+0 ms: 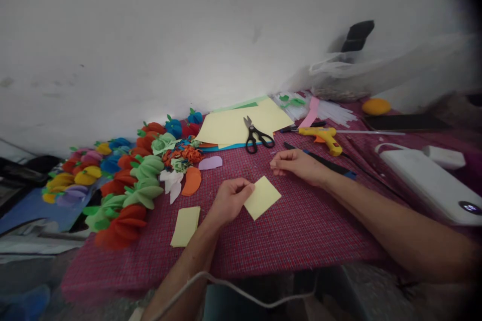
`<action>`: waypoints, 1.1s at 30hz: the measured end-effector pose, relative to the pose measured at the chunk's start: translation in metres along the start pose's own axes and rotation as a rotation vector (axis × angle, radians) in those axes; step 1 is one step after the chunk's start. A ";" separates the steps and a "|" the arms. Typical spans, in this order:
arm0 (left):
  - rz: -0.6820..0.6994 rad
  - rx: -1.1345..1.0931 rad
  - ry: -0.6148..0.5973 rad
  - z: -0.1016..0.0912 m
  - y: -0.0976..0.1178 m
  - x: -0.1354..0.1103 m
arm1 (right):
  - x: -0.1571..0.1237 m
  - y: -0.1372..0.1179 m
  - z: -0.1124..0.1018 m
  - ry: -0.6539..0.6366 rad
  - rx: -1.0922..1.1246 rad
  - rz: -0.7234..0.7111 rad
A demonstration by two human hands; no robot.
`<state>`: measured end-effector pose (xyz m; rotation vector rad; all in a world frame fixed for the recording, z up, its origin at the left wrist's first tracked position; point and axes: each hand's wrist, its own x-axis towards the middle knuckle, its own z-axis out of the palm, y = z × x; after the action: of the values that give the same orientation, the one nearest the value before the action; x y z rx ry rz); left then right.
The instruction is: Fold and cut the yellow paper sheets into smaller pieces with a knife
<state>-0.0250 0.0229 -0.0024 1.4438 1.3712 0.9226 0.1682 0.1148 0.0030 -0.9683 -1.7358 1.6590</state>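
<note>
Checked red tablecloth beneath yellow paper square, smudged pale wall behind.

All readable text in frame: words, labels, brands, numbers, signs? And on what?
None can be read.
Display on white device: lit marks, too blurred to read.
Glue gun: any marking is too small to read.
Yellow square in left hand: no print visible.

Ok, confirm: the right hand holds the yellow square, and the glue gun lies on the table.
Wrong hand: the head view shows the left hand holding the yellow square. The glue gun does lie on the table.
</note>
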 end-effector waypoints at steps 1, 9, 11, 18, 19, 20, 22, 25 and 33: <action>0.025 0.018 -0.003 0.000 0.000 0.000 | -0.001 0.001 0.004 -0.022 -0.006 -0.013; 0.135 0.117 -0.005 0.004 -0.003 0.005 | -0.009 0.006 0.025 -0.130 -0.161 -0.029; 0.150 0.106 0.020 0.001 -0.004 0.006 | -0.010 0.001 0.020 -0.075 -0.131 -0.025; 0.212 0.008 0.192 -0.011 -0.007 0.008 | -0.009 -0.004 0.007 0.041 -0.081 -0.064; 0.220 -0.006 0.222 -0.012 -0.007 0.009 | -0.009 -0.003 0.008 0.052 -0.078 -0.067; 0.230 -0.018 0.242 -0.012 -0.007 0.009 | -0.008 -0.001 0.009 0.056 -0.078 -0.071; 0.245 -0.028 0.231 -0.010 -0.009 0.009 | -0.006 0.003 0.015 0.044 -0.083 -0.085; 0.234 -0.009 0.150 -0.005 -0.013 0.010 | -0.003 0.006 0.025 0.019 -0.094 -0.113; 0.218 -0.016 0.122 -0.010 -0.021 0.013 | 0.003 -0.012 0.024 0.020 -0.224 -0.111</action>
<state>-0.0400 0.0364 -0.0202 1.5683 1.3078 1.1750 0.1455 0.1029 0.0120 -0.9639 -1.9552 1.4036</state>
